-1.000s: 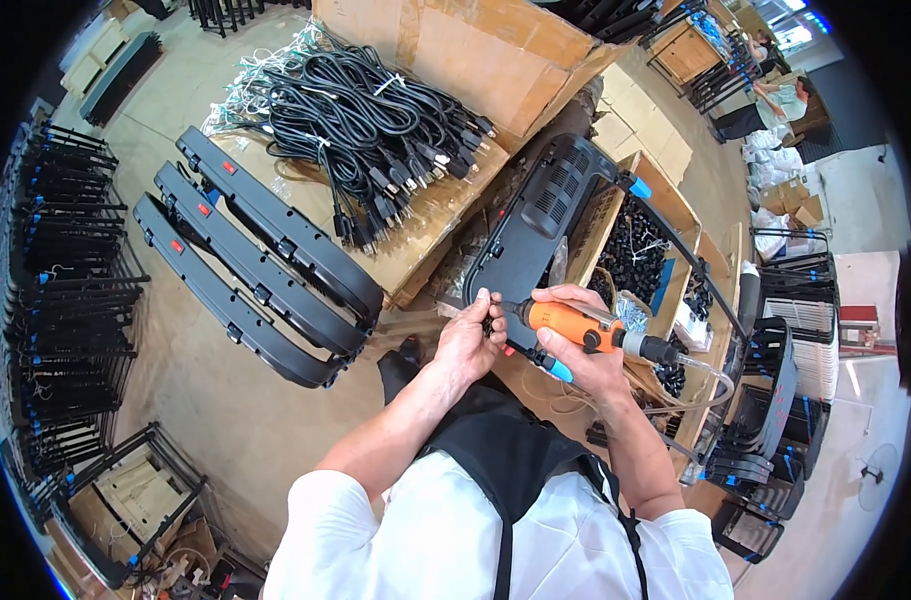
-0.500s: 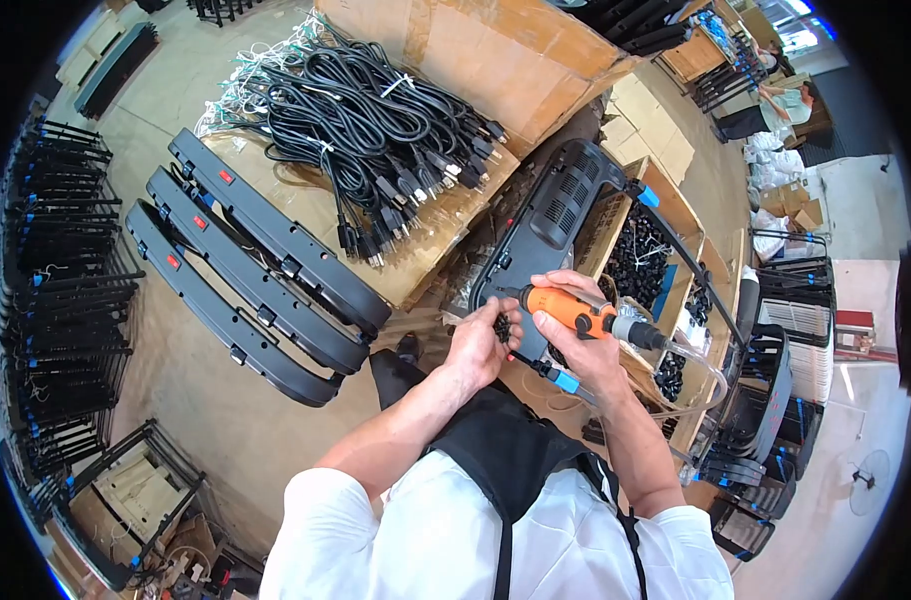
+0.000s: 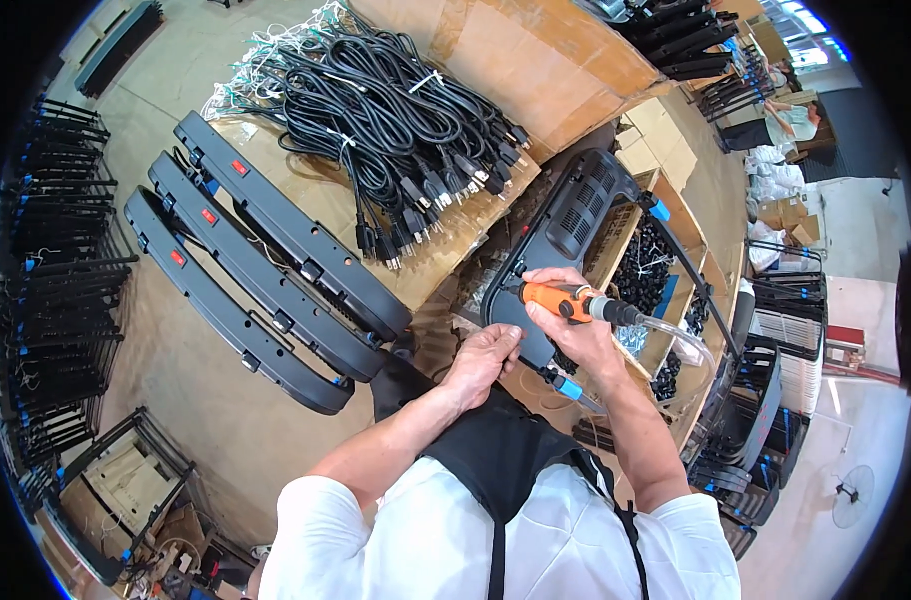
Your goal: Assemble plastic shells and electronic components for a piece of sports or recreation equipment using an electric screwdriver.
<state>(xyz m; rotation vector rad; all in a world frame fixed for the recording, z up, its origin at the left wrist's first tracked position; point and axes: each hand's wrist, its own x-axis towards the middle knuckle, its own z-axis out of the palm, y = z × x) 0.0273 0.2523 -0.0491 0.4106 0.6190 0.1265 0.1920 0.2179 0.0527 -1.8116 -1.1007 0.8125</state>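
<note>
Through the head camera I see two bare hands working near the centre. At three o'clock, the right hand [image 3: 575,328] is wrapped around an orange power screwdriver [image 3: 549,299], its nose over a black panel [image 3: 541,264]; I cannot tell whether the tip touches. A clear hose [image 3: 677,328] curves away from its back end. The panel reaches from the centre toward two o'clock, with a slotted vent cover [image 3: 582,208] at its far end.

Just below centre, at five o'clock, the left hand [image 3: 483,362] has its fingers curled in and the thumb against the forefinger, near the panel's lower edge. I cannot tell whether anything is inside it.

Beyond the panel, at three o'clock, sits a wooden box [image 3: 683,213] split into compartments. One holds a heap of small black parts [image 3: 643,262]; silvery pieces [image 3: 631,341] lie nearer the screwdriver, and more black parts [image 3: 665,379] fill a spot closer to me.

At eleven o'clock, a cardboard box [image 3: 403,287] carries a thick pile of black power cords [image 3: 380,100], plugs toward me. Against it, at nine o'clock, stand three curved black casings [image 3: 267,232], each with a red switch.
</note>
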